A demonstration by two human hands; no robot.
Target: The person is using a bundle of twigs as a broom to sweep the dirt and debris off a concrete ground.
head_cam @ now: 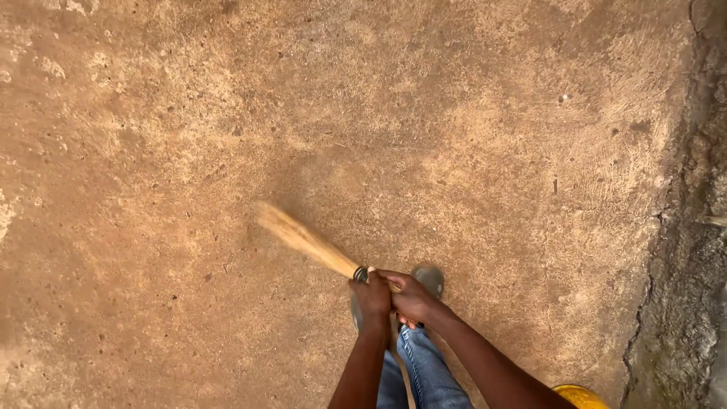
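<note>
A short straw hand broom (303, 241) slants from its handle at centre up and left, its pale bristle end blurred over the dusty concrete floor (189, 151). My left hand (370, 298) wraps the bound handle just behind the bristles. My right hand (410, 295) grips the same handle right beside it, fingers curled over. Both forearms come in from the bottom edge. Under my hands I see my jeans-clad leg (424, 367) and a grey shoe (430, 279).
Along the right side the floor meets a rough, dark, cracked strip (681, 288). A yellow rounded object (579, 396) pokes in at the bottom edge, right of my arm. Small specks and pebbles dot the brown floor.
</note>
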